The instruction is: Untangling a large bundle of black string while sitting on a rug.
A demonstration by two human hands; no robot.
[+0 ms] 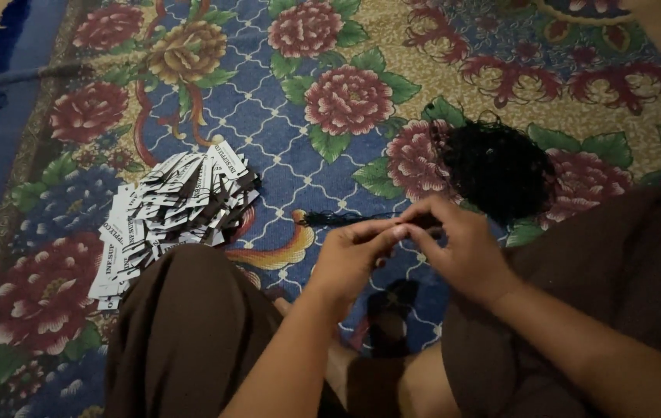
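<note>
My left hand (353,259) and my right hand (462,248) meet fingertip to fingertip above the carpet, pinching a thin black string (346,219) that trails off to the left and ends in a small dark tassel. Just beyond my right hand lies a tangled heap of black strings (497,166). A pile of small black-and-white paper tags (171,213) lies to the left, beside my left knee. What exactly sits between the fingertips is too dark to make out.
I sit on a floral carpet (268,116) of blue, red and cream. My knees in dark brown cloth (183,333) fill the lower part of the view. A small dark object (392,310) lies on the carpet between my legs.
</note>
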